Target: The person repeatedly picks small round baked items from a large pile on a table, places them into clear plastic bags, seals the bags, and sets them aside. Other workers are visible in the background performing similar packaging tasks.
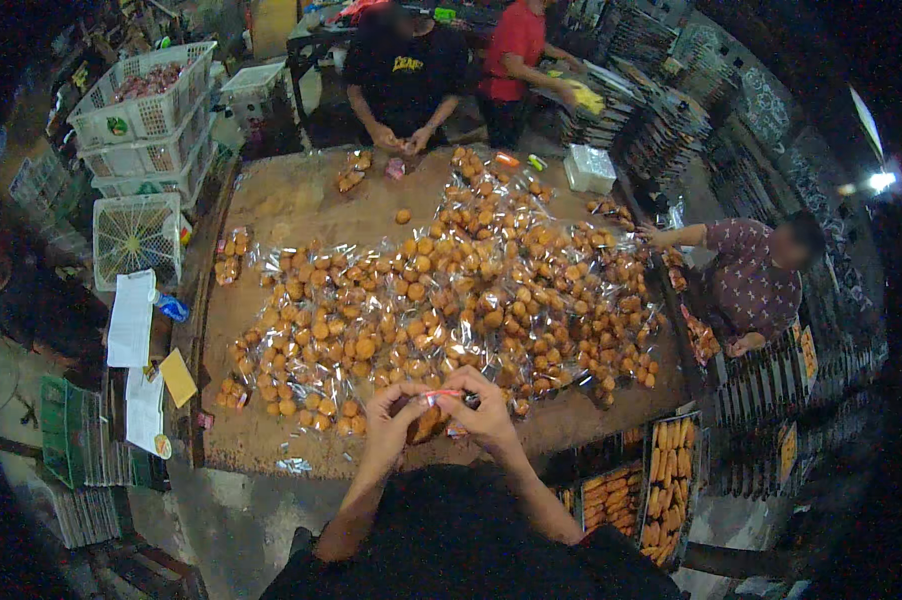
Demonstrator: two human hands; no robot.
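At the table's near edge, my left hand (391, 424) and my right hand (490, 420) meet with fingertips pinched together. Between them they grip the gathered top of a clear plastic bag (425, 426), and a thin red strip (443, 393) shows at their fingertips. Round brown baked pieces hang inside this bag, partly hidden behind my fingers. Just beyond my hands spreads a large heap of similar clear bags (451, 300) filled with round golden-brown pieces. They lie on a wooden table (308, 195). Small pale strips (295, 466) lie to the left of my left hand.
Across the table a person (406, 82) in black works with both hands; another (522, 60) in red stands behind. A person (751, 270) sits at the right edge. White crates (143, 112) stack at left, above papers (130, 319). Trays of baked goods (668, 480) stand at lower right.
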